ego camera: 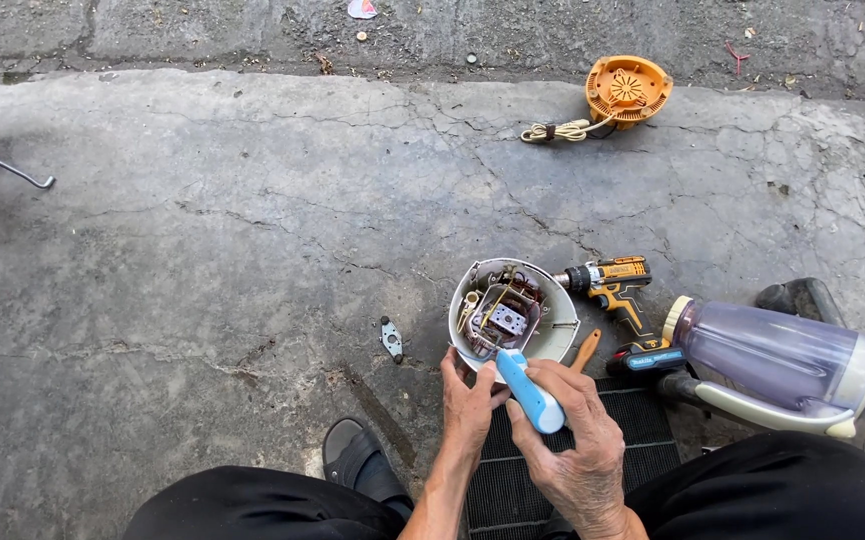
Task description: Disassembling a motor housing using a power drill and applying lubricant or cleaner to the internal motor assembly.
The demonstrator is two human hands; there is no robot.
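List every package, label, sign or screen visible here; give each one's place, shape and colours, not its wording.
Label on the cordless drill: dark strip on its yellow body, right of the open white housing.
Label on the drill's battery: small teal panel at the black base.
No packages, signs or screens show.

A small teal label [653, 360] (rectangular, on the drill's battery) is being shown, right of centre.
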